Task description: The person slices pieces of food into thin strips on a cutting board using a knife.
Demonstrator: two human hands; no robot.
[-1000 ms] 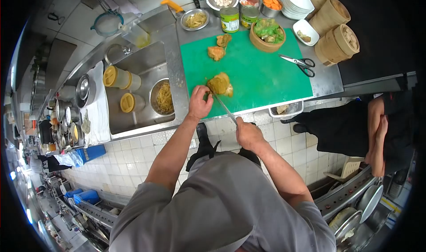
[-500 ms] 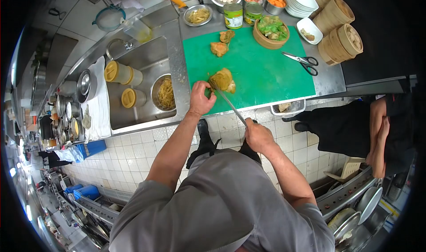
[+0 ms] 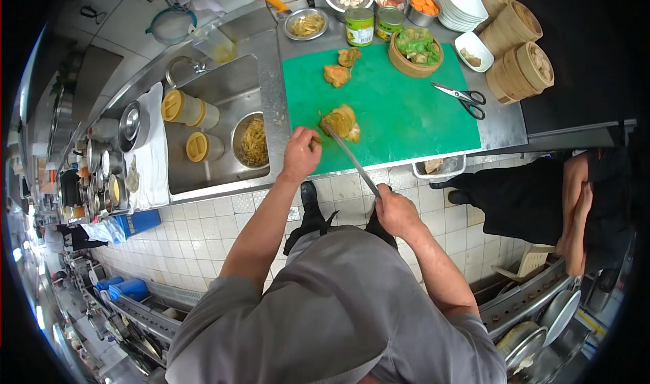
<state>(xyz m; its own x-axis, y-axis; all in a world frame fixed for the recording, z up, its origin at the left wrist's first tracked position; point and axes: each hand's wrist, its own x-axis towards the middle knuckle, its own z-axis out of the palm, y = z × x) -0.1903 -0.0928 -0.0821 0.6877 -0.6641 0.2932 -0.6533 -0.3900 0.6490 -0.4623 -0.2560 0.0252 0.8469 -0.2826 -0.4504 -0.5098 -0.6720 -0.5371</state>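
Observation:
My right hand grips the handle of a long knife. Its blade tip reaches the brownish-yellow piece of cooked meat on the green cutting board. To the left of that piece, at the board's near left corner, is my left hand. Its fingers are curled together; something small may be at the fingertips, but I cannot make it out. Farther back on the board lie two smaller orange-brown pieces.
Scissors and a bamboo steamer with green leaves are on the board's right side. Cans, bowls and stacked dishes line the back. A sink lies left. Another person's crossed arms show at right.
My left hand has drawn back from the meat, slightly left and toward me. The knife's tip still rests at the piece, and my right hand has barely moved.

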